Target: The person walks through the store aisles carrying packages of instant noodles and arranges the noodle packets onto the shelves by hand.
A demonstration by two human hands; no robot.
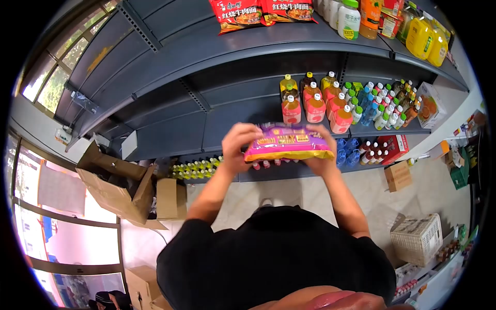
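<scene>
A purple and yellow plastic multipack, perhaps of instant noodles (pixel 289 142), is held up in front of the shelves between both hands. My left hand (pixel 238 146) grips its left end, fingers bent over the top edge. At the opposite end my right hand (pixel 324 150) is closed around the pack, its fingers partly hidden. Behind the pack stand pink-labelled drink bottles (pixel 315 107) on the middle shelf (pixel 227 124). Red noodle packs (pixel 240 14) lie on the shelf above.
Small bottles (pixel 372 106) and yellow jugs (pixel 421 37) fill the right of the shelving. Open cardboard boxes (pixel 116 181) stand on the floor at left. A white woven basket (pixel 417 237) and a small carton (pixel 398 176) are at right. Part of another person (pixel 111 299) shows at bottom left.
</scene>
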